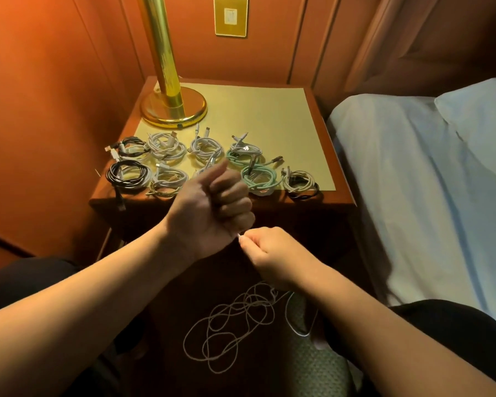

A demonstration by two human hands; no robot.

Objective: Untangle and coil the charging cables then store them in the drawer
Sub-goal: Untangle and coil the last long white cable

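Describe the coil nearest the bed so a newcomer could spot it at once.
Start at the brass lamp base on the nightstand, then follow the front row of coiled cables toward the bed. The last coil mixes white and black strands, unlike the mint-green coil beside it.

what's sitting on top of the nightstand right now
On the nightstand: a brass lamp base, a yellow mat and rows of coiled cables. The left hand covers some coils.

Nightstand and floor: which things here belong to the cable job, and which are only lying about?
Belong to the job:
- loose white cable, tangled on the floor
- coiled cables on the nightstand
- left hand, fist closed
- right hand, pinching the cable end

Only lying about:
- brass lamp
- wall plate
- bed
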